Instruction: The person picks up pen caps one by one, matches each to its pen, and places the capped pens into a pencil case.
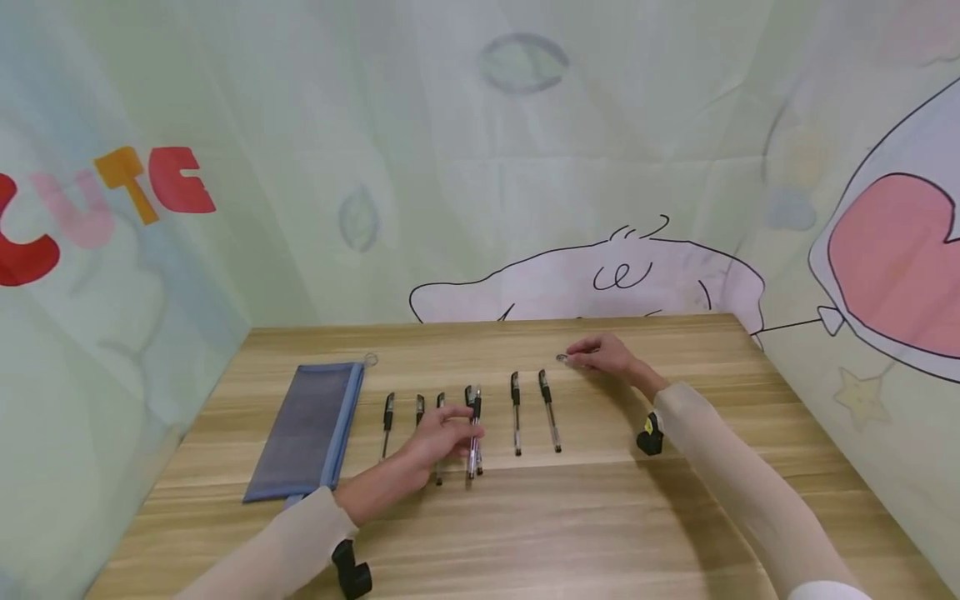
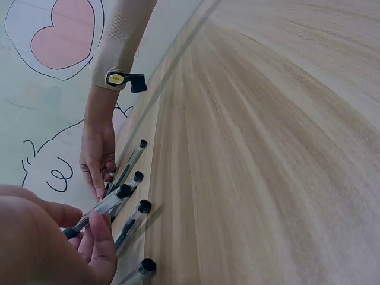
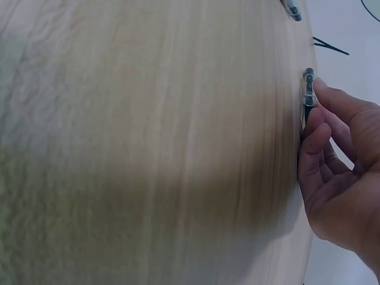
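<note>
Pens (image 1: 516, 415) lie side by side on the bench (image 1: 585, 525), with a blue mesh pouch (image 1: 300, 433) at their nine o'clock. The left hand (image 1: 433, 439) pinches one pen (image 2: 107, 205) in its grip, and this overlaps another in the head view. At that hand's two o'clock, the right hand (image 1: 609, 357) has its grip pinched on a small dark-and-clear piece (image 3: 309, 89), partly hidden by fingertips.
</note>
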### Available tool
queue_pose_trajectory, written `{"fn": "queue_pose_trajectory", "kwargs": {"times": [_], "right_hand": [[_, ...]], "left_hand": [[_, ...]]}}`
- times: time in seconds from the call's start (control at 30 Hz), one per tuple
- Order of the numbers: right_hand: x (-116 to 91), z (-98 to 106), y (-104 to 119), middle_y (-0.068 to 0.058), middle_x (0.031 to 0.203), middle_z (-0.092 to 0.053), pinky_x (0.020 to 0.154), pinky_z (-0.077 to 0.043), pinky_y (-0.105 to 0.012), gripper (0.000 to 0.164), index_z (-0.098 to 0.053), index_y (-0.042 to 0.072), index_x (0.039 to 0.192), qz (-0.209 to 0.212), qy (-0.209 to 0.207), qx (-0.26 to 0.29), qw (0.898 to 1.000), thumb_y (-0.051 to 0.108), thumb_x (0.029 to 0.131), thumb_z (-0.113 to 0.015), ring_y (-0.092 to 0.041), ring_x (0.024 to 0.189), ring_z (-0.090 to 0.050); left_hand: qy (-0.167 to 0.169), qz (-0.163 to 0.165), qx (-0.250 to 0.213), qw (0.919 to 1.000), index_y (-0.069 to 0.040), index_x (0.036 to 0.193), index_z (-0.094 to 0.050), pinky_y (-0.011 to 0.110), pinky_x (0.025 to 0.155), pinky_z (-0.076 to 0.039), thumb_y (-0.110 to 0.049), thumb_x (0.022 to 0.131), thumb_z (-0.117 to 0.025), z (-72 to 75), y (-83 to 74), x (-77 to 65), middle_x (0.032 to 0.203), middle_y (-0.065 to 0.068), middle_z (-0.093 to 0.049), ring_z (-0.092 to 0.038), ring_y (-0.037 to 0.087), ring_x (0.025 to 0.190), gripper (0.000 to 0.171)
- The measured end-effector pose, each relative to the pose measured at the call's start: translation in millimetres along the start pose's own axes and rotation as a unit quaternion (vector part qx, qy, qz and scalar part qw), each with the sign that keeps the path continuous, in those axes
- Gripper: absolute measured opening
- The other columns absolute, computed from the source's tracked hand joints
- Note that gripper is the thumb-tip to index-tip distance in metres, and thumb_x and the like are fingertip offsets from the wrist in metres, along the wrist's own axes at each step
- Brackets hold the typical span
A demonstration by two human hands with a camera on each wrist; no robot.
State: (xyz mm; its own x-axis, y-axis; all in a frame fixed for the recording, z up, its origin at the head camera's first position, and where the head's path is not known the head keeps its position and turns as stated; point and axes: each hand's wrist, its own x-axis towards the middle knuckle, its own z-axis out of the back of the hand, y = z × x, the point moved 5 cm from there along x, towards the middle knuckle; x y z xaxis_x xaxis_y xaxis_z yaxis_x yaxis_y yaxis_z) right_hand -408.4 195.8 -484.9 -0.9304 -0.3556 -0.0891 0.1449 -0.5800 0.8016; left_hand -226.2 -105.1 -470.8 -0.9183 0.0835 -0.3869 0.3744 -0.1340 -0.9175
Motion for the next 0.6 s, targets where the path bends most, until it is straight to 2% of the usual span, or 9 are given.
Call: {"fn": "queue_pose_trajectory", "kwargs": {"times": [0.13, 0.3, 0.43, 0.6], "right_hand": [[0.0, -1.3, 2.5, -0.020, 0.113, -0.075, 0.066, -0.048, -0.018, 0.031, -0.073, -0.004, 0.117, 0.005, -0.009, -0.019, 1.000, 0.016, 0.093, -0.075, -0.006, 0.080, -0.058], [-2.7, -2.8, 4.7, -0.019, 0.112, -0.075, 0.068, -0.049, -0.020, 0.029, -0.074, -0.002, 0.116, 0.002, 0.002, -0.033, 0.999, 0.017, 0.094, -0.075, -0.010, 0.082, -0.059], [-7.3, -2.3, 11.0, -0.018, 0.109, -0.073, 0.069, -0.048, -0.022, 0.028, -0.072, -0.003, 0.117, 0.007, 0.022, -0.035, 0.999, 0.016, 0.097, -0.070, -0.013, 0.084, -0.057], [-14.8, -5.0, 26.2, -0.014, 0.105, -0.062, 0.068, -0.042, -0.024, 0.027, -0.065, -0.003, 0.119, 0.024, 0.063, -0.030, 0.997, 0.018, 0.103, -0.060, -0.018, 0.086, -0.050]], "left_hand": [[0.000, -0.002, -0.003, 1.0000, 0.000, 0.138, -0.056, 0.024, 0.068, -0.055, -0.008, 0.096, -0.068, -3.4, 0.2, 1.9, 0.111, 0.019, -0.075, -0.068, 0.010, 0.074, 0.045], [-0.002, 0.003, -0.010, 0.9999, 0.000, 0.138, -0.056, 0.023, 0.068, -0.056, -0.009, 0.096, -0.068, -5.8, -0.5, 3.5, 0.113, 0.018, -0.075, -0.070, 0.011, 0.078, 0.045], [0.001, 0.007, -0.009, 0.9999, 0.001, 0.138, -0.056, 0.023, 0.071, -0.057, -0.010, 0.096, -0.069, -7.3, -2.8, 4.7, 0.114, 0.016, -0.075, -0.072, 0.013, 0.084, 0.046], [0.015, 0.002, -0.006, 0.9999, 0.001, 0.140, -0.056, 0.024, 0.074, -0.057, -0.010, 0.098, -0.066, -9.7, -8.6, 4.8, 0.117, 0.016, -0.074, -0.071, 0.014, 0.089, 0.044]]}}
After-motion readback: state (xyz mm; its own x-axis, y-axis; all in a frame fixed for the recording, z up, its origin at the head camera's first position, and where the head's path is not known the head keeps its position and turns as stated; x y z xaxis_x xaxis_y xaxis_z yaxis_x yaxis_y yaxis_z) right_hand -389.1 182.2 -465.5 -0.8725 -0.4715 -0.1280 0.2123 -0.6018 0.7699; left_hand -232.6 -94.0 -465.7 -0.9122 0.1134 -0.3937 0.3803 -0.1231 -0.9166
